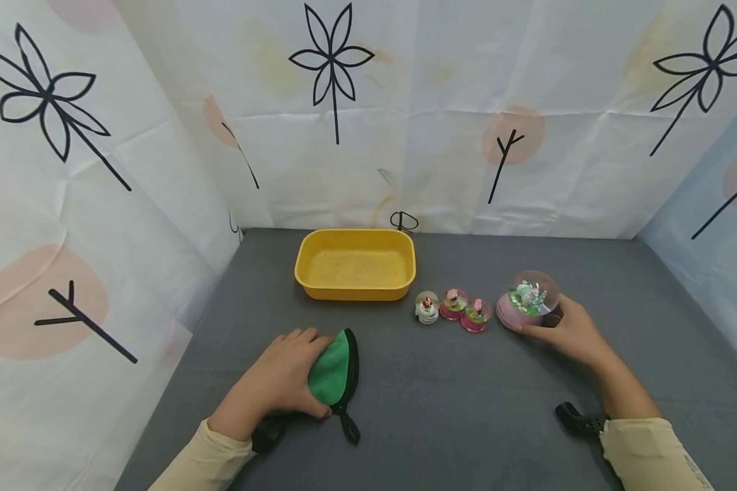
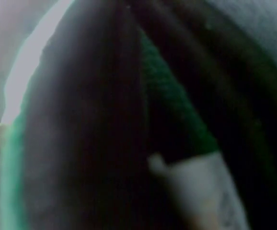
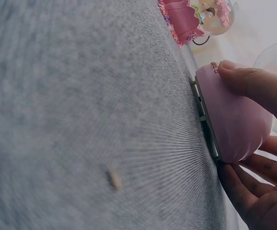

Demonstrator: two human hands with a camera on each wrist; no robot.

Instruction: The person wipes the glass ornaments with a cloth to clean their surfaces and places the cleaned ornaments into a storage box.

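Note:
In the head view my left hand (image 1: pixel 279 378) holds a green zip pouch (image 1: pixel 330 372) with black edging and a black loop, thumb at its lower edge and fingers over its top. Blurred and close, the left wrist view has the pouch's dark edges and green fabric (image 2: pixel 172 100), with a white label (image 2: pixel 201 191). My right hand (image 1: pixel 577 337) grips the lilac-pink base of a large snow globe (image 1: pixel 525 301), which leans slightly right. Thumb and fingers clasp opposite sides of the base (image 3: pixel 234 117), its small feet at or just above the cloth.
Left of the large globe stand three small snow globes: one white (image 1: pixel 426 310), two pink (image 1: pixel 452 310) (image 1: pixel 474 320). A yellow tray (image 1: pixel 356 293) sits at the back of the grey table (image 1: pixel 442 409). Printed fabric (image 1: pixel 442 150) hangs behind and at both sides.

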